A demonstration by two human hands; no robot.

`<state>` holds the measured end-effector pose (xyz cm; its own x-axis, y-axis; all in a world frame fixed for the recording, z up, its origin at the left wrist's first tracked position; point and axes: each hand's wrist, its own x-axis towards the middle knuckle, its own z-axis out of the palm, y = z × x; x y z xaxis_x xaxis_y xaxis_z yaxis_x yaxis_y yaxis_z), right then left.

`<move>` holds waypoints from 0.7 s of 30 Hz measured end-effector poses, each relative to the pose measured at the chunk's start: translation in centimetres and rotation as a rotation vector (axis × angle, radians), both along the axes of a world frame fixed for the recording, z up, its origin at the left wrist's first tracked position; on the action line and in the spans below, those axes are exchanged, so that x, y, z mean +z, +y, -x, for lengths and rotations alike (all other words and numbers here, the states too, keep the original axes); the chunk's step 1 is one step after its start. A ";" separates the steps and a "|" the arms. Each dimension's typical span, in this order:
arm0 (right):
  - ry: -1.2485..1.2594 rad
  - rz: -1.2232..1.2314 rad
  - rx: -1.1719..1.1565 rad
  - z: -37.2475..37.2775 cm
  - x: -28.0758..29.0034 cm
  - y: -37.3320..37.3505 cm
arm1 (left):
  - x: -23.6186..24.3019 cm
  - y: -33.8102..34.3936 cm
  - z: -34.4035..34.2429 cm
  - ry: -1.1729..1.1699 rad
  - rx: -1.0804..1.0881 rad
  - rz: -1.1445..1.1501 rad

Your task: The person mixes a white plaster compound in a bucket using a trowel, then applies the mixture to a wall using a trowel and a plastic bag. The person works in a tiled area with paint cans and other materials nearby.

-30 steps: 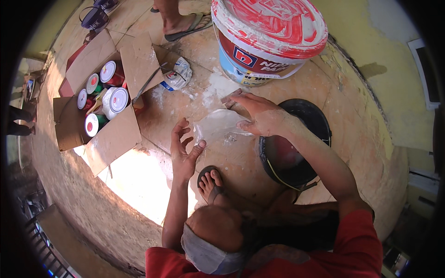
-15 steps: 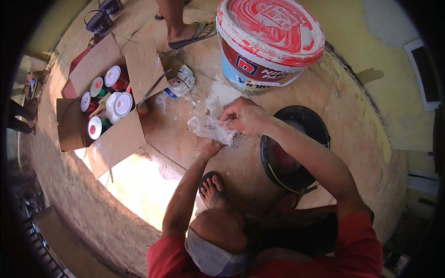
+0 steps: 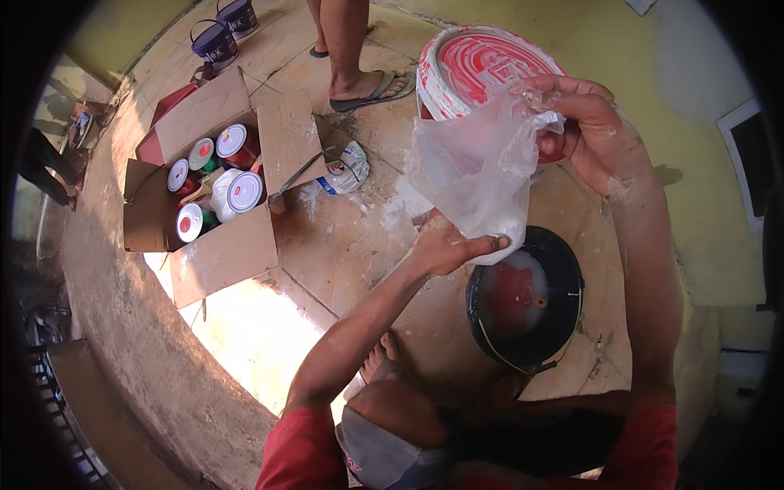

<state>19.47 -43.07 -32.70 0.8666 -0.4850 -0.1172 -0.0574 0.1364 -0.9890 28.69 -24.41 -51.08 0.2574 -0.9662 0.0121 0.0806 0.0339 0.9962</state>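
A clear plastic bag hangs stretched between my two hands, with white material gathered in its lower corner. My right hand grips its upper edge, raised in front of the large paint bucket. Lower down, my left hand is closed round the bag's bottom, thumb across it. Just below and right of the bag stands a black bucket holding cloudy whitish liquid and a reddish patch. Behind the bag, the large paint bucket has a red lid smeared with white.
On the left, an open cardboard box holds several paint cans. Beside it lies a crumpled white-and-blue packet, near white powder on the tiles. Another person's sandalled foot is beyond. Two dark pails stand farther back.
Both hands have lifted the bag from near the floor, up and to the right. It was bunched up and now hangs stretched out beside the black bucket. The view has shifted slightly.
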 end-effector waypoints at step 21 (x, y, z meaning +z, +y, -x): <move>0.391 0.280 -0.265 -3.8 3.6 -14.0 | 10.3 -17.1 7.8 1.349 -0.234 0.234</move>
